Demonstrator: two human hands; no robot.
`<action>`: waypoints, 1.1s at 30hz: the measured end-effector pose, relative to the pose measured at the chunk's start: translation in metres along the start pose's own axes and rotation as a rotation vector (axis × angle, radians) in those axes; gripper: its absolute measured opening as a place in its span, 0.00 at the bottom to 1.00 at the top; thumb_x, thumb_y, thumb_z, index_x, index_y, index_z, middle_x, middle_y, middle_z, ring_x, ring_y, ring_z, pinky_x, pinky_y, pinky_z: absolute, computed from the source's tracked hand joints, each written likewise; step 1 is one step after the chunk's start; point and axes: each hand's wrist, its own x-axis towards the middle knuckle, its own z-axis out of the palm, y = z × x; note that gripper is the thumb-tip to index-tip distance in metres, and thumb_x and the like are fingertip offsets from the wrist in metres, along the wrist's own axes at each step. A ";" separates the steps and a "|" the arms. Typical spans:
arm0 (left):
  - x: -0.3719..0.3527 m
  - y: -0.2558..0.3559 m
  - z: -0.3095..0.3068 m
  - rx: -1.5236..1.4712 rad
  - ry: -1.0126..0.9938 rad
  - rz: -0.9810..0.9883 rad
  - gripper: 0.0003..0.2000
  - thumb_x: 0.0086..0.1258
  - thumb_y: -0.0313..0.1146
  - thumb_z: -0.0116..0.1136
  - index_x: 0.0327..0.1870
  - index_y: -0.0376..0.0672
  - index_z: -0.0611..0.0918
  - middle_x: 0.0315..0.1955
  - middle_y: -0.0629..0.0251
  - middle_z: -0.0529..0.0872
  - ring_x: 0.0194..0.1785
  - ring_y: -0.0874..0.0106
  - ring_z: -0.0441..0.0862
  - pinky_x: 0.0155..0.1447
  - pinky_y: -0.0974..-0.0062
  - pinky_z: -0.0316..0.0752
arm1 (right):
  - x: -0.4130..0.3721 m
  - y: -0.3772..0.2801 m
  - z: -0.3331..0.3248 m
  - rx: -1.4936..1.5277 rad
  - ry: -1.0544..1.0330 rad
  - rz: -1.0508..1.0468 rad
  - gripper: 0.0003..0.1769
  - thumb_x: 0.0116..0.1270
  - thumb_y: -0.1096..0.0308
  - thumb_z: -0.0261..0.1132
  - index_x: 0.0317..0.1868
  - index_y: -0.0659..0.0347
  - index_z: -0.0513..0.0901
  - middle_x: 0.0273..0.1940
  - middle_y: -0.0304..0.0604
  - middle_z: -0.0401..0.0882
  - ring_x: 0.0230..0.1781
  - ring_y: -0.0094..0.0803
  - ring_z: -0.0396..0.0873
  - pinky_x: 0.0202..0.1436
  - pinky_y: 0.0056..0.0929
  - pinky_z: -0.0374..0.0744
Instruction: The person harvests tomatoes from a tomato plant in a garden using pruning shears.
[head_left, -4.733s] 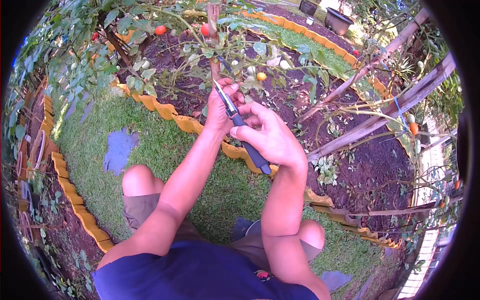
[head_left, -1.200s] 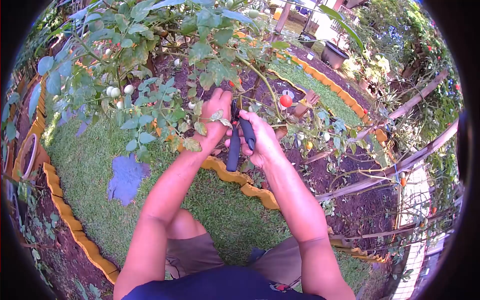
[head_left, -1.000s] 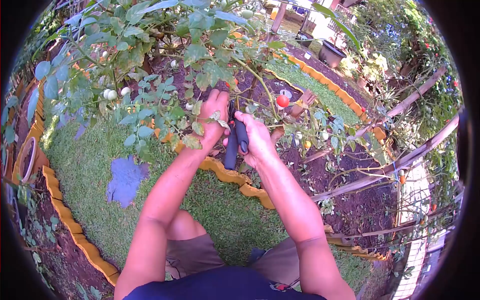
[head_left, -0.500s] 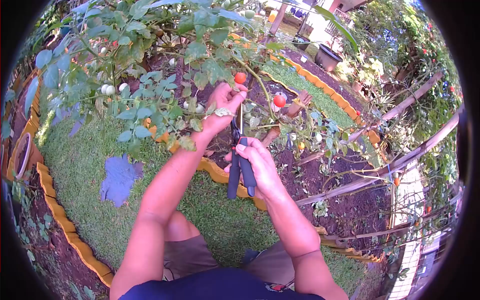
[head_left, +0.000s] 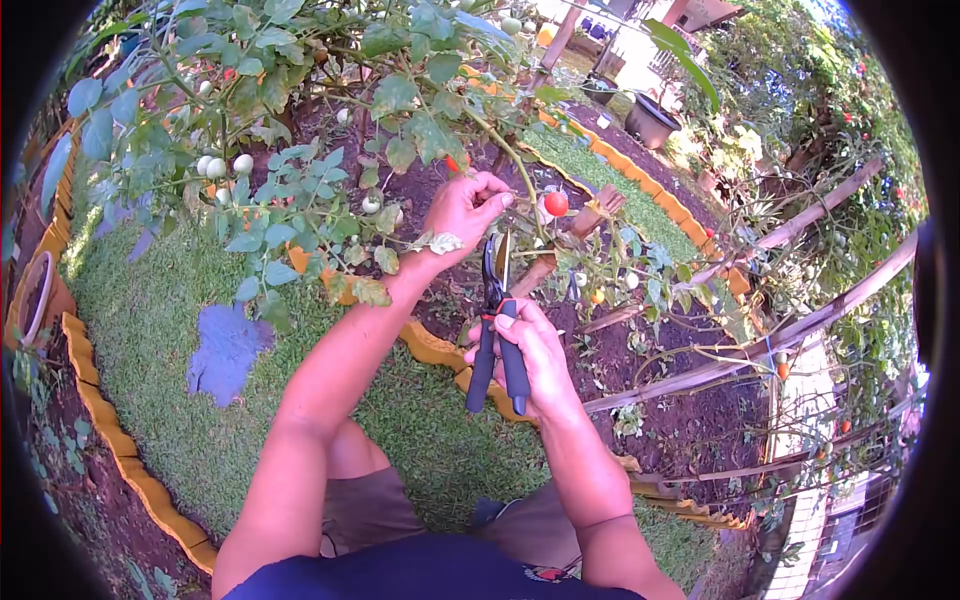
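Note:
My right hand (head_left: 538,352) is wrapped around the dark handles of a pair of pruning shears (head_left: 496,318). The blades point up, slightly apart, just below my left hand (head_left: 468,212). My left thumb and forefinger are pinched together by a thin tomato stem (head_left: 524,203); what exactly lies between the fingertips is hard to see. A ripe red tomato (head_left: 556,204) hangs just right of those fingers. Another red tomato (head_left: 456,162) shows partly above the hand, mostly hidden by leaves and the hand. A pale, dried leaf (head_left: 443,243) lies against my left wrist.
Tomato foliage (head_left: 300,180) with green tomatoes (head_left: 216,168) spreads at upper left. A wooden stake (head_left: 598,210) and long poles (head_left: 770,352) cross on the right. Yellow edging (head_left: 432,346) borders soil and grass. A dark pot (head_left: 652,120) stands farther back.
The shears have dropped slightly away from my left fingers, and their blades and handles are spread wider. My left hand has shifted right, covering more of the upper red tomato.

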 end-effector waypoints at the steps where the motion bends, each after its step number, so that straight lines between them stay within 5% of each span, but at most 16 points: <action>1: -0.003 -0.002 -0.002 0.032 0.021 0.027 0.06 0.74 0.29 0.68 0.46 0.38 0.87 0.36 0.75 0.83 0.36 0.86 0.78 0.41 0.82 0.74 | 0.000 0.001 0.000 0.008 -0.003 -0.005 0.17 0.77 0.63 0.63 0.58 0.61 0.71 0.42 0.48 0.85 0.35 0.33 0.88 0.38 0.29 0.85; 5: -0.016 -0.001 -0.002 -0.008 0.071 0.064 0.04 0.74 0.27 0.67 0.43 0.37 0.85 0.35 0.75 0.81 0.36 0.85 0.78 0.41 0.83 0.74 | 0.005 0.006 0.000 0.056 0.020 -0.048 0.17 0.77 0.62 0.62 0.59 0.61 0.71 0.42 0.49 0.85 0.35 0.32 0.88 0.38 0.29 0.85; 11: -0.029 0.018 -0.001 0.018 0.145 0.118 0.03 0.75 0.26 0.64 0.42 0.36 0.83 0.34 0.73 0.79 0.36 0.84 0.76 0.41 0.81 0.73 | 0.006 0.000 0.006 0.071 0.065 -0.068 0.16 0.79 0.57 0.59 0.56 0.58 0.70 0.44 0.54 0.85 0.37 0.43 0.91 0.20 0.25 0.80; 14: -0.036 0.030 0.001 0.095 0.201 0.180 0.04 0.75 0.26 0.64 0.42 0.36 0.83 0.33 0.69 0.78 0.35 0.80 0.75 0.40 0.79 0.73 | 0.007 -0.012 0.009 0.184 0.030 -0.040 0.16 0.80 0.57 0.59 0.56 0.59 0.69 0.41 0.50 0.86 0.34 0.37 0.90 0.22 0.23 0.81; 15: -0.037 0.032 0.002 0.154 0.215 0.241 0.04 0.74 0.26 0.63 0.42 0.35 0.83 0.33 0.67 0.78 0.35 0.77 0.74 0.41 0.76 0.73 | 0.010 -0.012 0.008 0.199 0.037 -0.040 0.16 0.80 0.55 0.60 0.54 0.57 0.69 0.41 0.50 0.86 0.32 0.38 0.91 0.15 0.21 0.77; 33: -0.043 0.028 0.006 0.254 0.261 0.302 0.04 0.72 0.24 0.62 0.42 0.34 0.80 0.34 0.62 0.78 0.36 0.71 0.76 0.42 0.71 0.73 | 0.013 -0.010 0.003 0.091 0.091 -0.116 0.16 0.79 0.57 0.62 0.53 0.62 0.74 0.37 0.49 0.86 0.26 0.36 0.87 0.29 0.30 0.86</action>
